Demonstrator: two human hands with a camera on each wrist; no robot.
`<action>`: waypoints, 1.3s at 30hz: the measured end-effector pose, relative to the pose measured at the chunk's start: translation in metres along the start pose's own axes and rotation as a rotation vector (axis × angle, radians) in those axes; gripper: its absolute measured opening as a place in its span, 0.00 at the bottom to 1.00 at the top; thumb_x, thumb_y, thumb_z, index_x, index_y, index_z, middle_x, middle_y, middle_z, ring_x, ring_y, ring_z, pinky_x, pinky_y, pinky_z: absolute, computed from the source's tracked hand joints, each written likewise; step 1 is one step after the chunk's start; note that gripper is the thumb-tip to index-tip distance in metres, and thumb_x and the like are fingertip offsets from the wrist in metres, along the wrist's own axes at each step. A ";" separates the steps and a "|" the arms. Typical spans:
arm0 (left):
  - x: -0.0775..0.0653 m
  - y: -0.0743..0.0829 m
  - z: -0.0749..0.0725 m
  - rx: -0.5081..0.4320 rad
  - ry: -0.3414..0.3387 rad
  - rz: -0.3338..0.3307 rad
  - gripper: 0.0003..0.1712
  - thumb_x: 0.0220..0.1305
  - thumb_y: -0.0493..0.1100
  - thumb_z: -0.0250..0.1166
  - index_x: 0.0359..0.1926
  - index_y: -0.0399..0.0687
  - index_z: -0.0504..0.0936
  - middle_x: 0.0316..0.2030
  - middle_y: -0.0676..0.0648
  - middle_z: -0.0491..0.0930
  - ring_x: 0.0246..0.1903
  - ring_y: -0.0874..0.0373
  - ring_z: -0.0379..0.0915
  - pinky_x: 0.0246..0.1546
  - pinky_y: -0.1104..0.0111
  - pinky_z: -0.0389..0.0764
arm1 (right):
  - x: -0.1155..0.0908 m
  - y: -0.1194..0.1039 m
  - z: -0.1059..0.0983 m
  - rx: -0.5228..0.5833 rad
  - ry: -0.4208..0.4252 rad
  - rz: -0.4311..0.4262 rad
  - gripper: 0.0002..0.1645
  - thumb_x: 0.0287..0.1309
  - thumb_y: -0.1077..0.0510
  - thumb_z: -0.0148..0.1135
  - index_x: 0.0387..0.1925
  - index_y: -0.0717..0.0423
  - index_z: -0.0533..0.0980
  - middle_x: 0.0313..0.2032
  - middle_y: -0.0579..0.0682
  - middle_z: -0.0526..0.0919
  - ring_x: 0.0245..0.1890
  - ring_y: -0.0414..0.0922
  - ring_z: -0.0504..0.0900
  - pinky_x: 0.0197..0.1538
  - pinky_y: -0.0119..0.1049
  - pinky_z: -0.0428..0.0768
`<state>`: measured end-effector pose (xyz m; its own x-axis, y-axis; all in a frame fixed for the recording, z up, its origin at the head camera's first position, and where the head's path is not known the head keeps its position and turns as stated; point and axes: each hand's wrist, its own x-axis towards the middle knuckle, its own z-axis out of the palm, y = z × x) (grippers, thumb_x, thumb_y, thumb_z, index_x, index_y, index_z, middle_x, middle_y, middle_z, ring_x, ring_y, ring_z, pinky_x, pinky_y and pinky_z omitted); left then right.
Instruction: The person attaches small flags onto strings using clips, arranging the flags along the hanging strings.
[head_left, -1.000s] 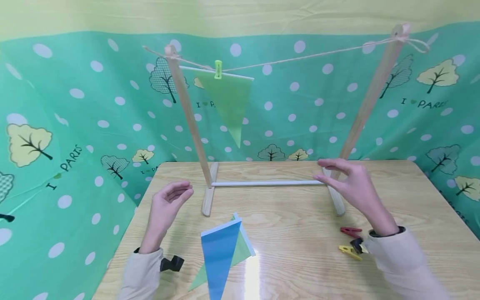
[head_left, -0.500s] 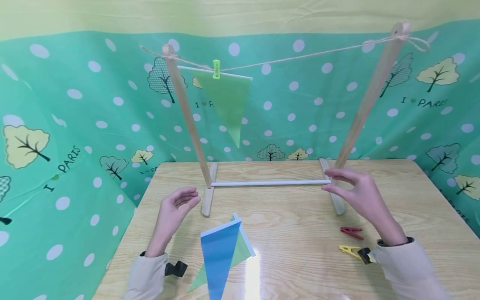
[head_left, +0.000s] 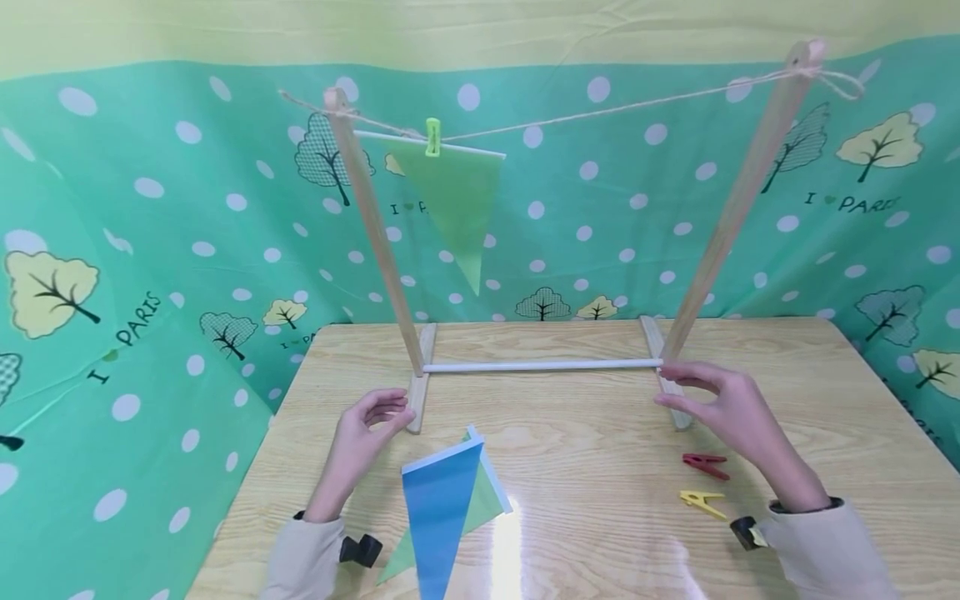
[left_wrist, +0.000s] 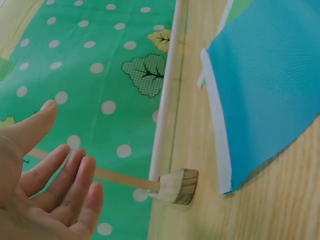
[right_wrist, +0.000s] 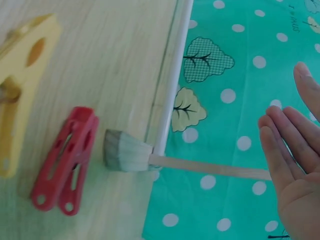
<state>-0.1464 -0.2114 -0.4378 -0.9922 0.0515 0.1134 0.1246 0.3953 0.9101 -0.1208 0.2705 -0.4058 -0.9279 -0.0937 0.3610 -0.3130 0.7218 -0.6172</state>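
Observation:
My left hand (head_left: 365,437) hovers near the left foot of the wooden stand (head_left: 382,242), its fingers loosely bent and holding nothing. Beside the stand's right foot, my right hand (head_left: 723,408) hangs in the air with thumb and fingers apart, also holding nothing. A blue pennant (head_left: 442,500) lies over a green pennant (head_left: 483,500) on the table, to the right of my left hand. A red clothespin (head_left: 705,465) and a yellow clothespin (head_left: 702,502) lie below my right hand. In the right wrist view the red clothespin (right_wrist: 66,160) shows whole.
A string (head_left: 600,114) runs between the two posts. From its left part hangs a light green pennant (head_left: 461,196), clipped by a green clothespin (head_left: 433,137). A white rod (head_left: 540,366) joins the stand's feet. Patterned green cloth (head_left: 247,250) encloses the wooden table (head_left: 585,500).
Both hands have moved down toward the front, the left also rightward and the right slightly rightward. The clothespins are now uncovered by the right sleeve's strap. The pennants have not moved.

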 end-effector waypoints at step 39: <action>-0.017 -0.026 0.023 0.175 -0.093 -0.076 0.29 0.53 0.49 0.77 0.55 0.44 0.82 0.49 0.48 0.81 0.51 0.53 0.75 0.56 0.54 0.75 | -0.048 0.056 -0.017 -0.077 -0.128 0.143 0.33 0.47 0.53 0.79 0.54 0.64 0.79 0.46 0.62 0.85 0.41 0.31 0.82 0.43 0.33 0.84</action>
<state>-0.1326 -0.2013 -0.4730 -0.9953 0.0969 0.0025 0.0560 0.5543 0.8304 -0.0906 0.3274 -0.4455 -0.9814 -0.0697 0.1787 -0.1647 0.7838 -0.5988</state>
